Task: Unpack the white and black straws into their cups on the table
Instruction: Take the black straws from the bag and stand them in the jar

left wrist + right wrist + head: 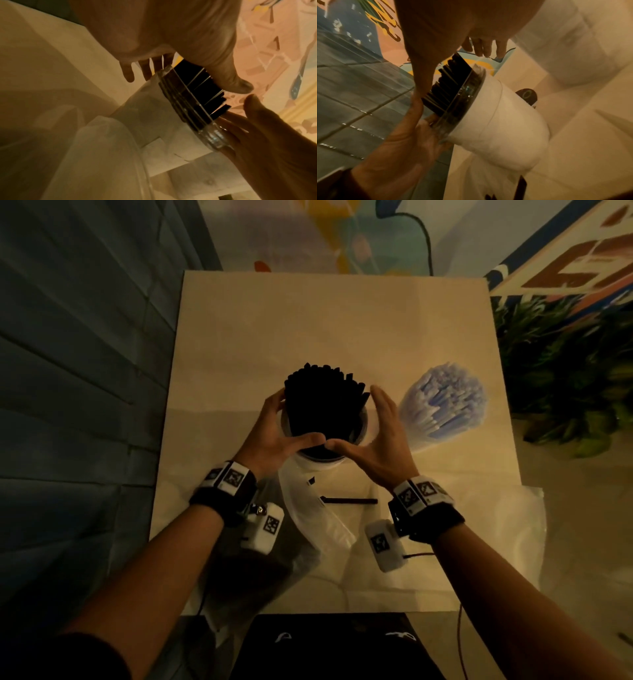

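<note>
Hands cup black straws [323, 402] standing in their cup [322, 455] mid-worktop [342, 330]: left hand [277, 436], right hand [373, 440], grip apart, fingers straight, thumbs nearly meeting. White straws [445, 402] already cupped beside. Risk: sideways squeeze tips cup, straws spill; stray straw [349, 501] lies unpacked nearby.

honestly nothing readable in any of these shots. the white wrist tags [234, 477] only carry square black and white marker patterns, no letters or numbers. the painted wall panel [565, 265] at the top right has big brown shapes that could be lettering, but they're cut off and blurred. the dark round mark [527, 94] beside the cup is too fuzzy to read.
</note>
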Action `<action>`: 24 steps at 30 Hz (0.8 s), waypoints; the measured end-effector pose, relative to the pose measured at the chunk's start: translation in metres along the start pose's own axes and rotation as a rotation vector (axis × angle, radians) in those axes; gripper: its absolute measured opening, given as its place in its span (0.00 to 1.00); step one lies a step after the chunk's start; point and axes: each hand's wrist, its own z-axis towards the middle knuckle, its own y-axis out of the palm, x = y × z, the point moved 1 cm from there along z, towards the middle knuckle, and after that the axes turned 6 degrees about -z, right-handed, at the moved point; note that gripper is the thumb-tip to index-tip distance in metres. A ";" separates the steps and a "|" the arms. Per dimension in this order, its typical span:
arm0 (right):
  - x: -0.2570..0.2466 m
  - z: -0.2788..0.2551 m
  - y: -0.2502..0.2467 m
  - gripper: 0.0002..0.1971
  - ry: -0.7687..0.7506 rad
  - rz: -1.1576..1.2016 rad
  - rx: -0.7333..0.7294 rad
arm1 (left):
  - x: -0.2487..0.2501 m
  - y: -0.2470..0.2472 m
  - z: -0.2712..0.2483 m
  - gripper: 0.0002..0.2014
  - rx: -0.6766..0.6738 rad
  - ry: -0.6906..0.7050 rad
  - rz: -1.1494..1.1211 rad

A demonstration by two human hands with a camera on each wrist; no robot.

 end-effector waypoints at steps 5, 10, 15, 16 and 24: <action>0.001 0.038 0.008 0.55 -0.075 -0.042 -0.149 | 0.017 0.003 0.024 0.51 -0.042 0.035 0.122; -0.012 0.053 0.013 0.40 -0.172 -0.008 -0.148 | 0.024 0.009 0.028 0.39 0.004 0.213 0.146; -0.021 0.051 0.008 0.41 -0.159 0.059 -0.102 | 0.027 0.008 0.025 0.32 0.035 0.297 0.089; -0.022 0.049 0.007 0.42 -0.147 0.065 -0.092 | 0.027 0.008 0.024 0.33 0.039 0.267 0.085; -0.035 -0.031 -0.056 0.29 -0.109 0.273 0.200 | -0.011 -0.029 -0.015 0.45 0.085 0.111 0.060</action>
